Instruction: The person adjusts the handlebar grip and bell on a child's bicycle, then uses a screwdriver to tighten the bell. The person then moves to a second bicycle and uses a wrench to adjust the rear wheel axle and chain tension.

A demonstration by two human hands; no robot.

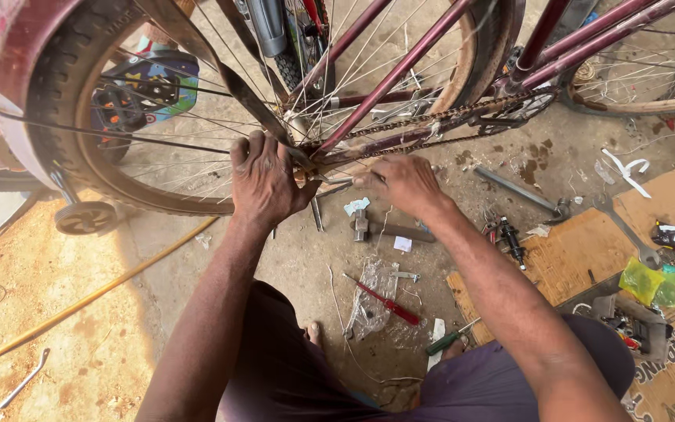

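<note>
The rear wheel (220, 117) is steadied at its hub by the left hand (266, 181), closed around the frame stay there. The right hand (404, 184), just beside the hub, is closed on a spanner (330, 181). Turning is best kept short: spokes and chain (431, 125) crowd the hub, with open room only below.

The dirt and concrete floor (64, 289) carries a hammer (388, 229), a red screwdriver (388, 305), crumpled plastic wrap (373, 293), cardboard (580, 250) at right with a wrench (626, 229), and a yellow rod (87, 297) at left.
</note>
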